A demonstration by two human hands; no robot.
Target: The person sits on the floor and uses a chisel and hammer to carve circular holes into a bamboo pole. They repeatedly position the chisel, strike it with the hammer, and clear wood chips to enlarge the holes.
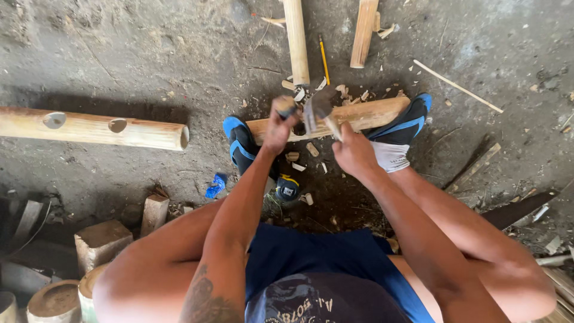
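From the head camera, the left hand [280, 127] was closed around a hammer [311, 110] handle, and the right hand [354, 152] gripped a chisel [330, 127] against a bamboo pole [335, 118]. The pole lay on the floor [149, 54] under both feet, its long axis running left to right, slightly raised at the right.

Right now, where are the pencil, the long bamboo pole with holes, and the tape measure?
pencil [323, 60]: head view, mid-shaft.
bamboo pole with holes [89, 128]: head view, bare side between the holes.
tape measure [288, 189]: head view, its case.

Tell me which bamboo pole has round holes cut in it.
The long bamboo pole lying at far left: two round holes in its upper side. The other poles show none.
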